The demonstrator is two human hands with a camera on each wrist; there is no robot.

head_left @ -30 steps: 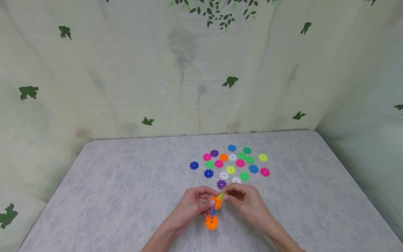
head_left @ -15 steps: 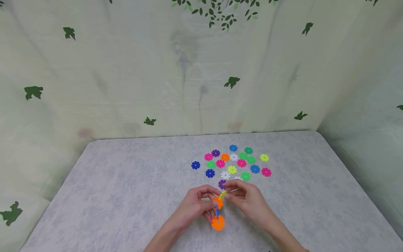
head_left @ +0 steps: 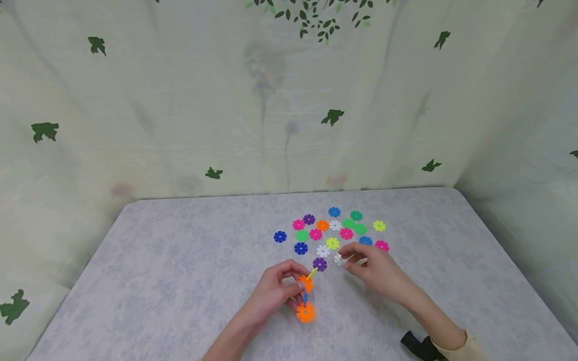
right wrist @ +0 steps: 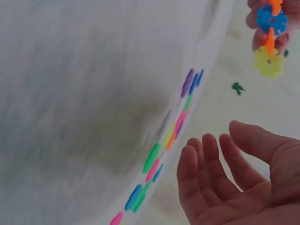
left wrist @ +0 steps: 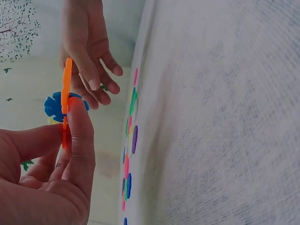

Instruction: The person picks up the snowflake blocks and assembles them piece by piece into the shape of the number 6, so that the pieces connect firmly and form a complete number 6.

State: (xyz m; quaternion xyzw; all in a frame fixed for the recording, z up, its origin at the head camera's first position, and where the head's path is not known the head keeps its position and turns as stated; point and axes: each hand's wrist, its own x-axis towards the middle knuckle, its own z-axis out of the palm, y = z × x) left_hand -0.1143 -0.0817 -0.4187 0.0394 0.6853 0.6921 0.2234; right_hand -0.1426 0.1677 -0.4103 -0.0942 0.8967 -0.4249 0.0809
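My left hand (head_left: 277, 291) pinches a short chain of slotted plastic discs between thumb and fingers, above the table. In the chain are an orange disc (head_left: 305, 312) at the near end, a blue disc (right wrist: 272, 20), a second orange disc (head_left: 307, 284) by the fingertips and a yellow disc (right wrist: 269, 62) at the far end. The right hand (head_left: 379, 268) is apart from the chain, its fingers loosely bent with nothing between them in the right wrist view. In the head view it hovers near a white disc (head_left: 338, 259), which its fingertips partly cover.
Loose discs in several colours lie spread on the grey table (head_left: 180, 276), among them a purple disc (head_left: 319, 264), a dark blue disc (head_left: 300, 248) and a pink disc (head_left: 382, 245). A black strap-like object (head_left: 422, 346) is at the right wrist. A printed curtain (head_left: 203, 100) stands behind.
My right hand has let go of the yellow disc and moved right and away, towards the loose discs. The left hand still holds the chain, shifted slightly.
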